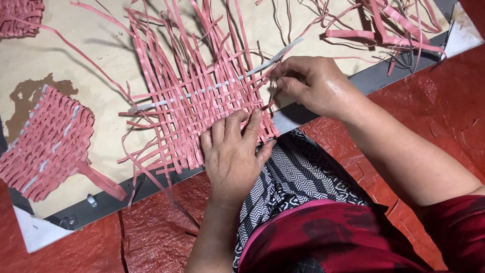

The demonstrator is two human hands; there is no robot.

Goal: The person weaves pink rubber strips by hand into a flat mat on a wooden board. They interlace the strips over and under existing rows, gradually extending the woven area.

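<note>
Pink strip weaving [197,108] lies flat on the pale board [101,55], a white strip [212,87] crossing it. Its near right corner sits under the left hand [232,154], pressed down with fingers spread, while at its right edge the right hand [313,83] pinches a pink strand. A finished woven piece [45,144] rests far left, loose strips [394,25] far right

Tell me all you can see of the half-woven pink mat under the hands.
The pink mat is a flat, unfinished plaiting of thin pink strips, plastic-looking, lying on a pale board. Its middle is woven tight; loose ends fan out at top, left and bottom. One whitish strip crosses it slantwise. The left hand presses flat on its near right corner; the right hand pinches strips at its right edge.
</note>
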